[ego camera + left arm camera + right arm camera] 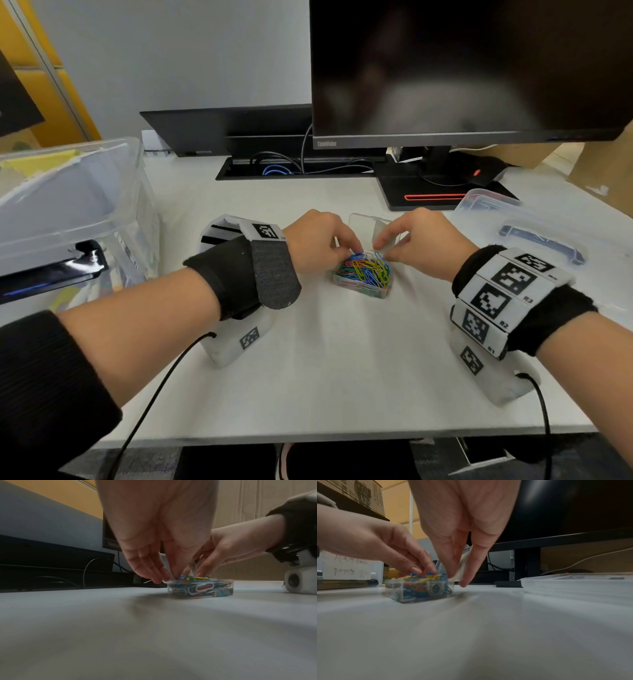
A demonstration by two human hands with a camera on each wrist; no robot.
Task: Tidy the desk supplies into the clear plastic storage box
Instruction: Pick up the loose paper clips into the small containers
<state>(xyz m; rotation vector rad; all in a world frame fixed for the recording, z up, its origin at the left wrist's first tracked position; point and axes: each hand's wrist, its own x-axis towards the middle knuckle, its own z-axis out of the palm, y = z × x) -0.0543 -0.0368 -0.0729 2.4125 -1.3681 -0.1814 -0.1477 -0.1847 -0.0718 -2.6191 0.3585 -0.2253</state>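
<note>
Storage box (68,205) left; clip case (363,281) centre; lid (520,226) right

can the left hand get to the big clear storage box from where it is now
Probably yes. The big clear storage box stands open-topped at the desk's left edge, beside the left hand, with only bare desk between. But its fingers are busy in the paper clips.

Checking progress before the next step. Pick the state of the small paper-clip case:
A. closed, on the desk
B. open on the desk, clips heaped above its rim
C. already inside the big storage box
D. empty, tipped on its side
B: the paper-clip case sits on the desk, its lid raised, with clips heaped above its rim.
</note>
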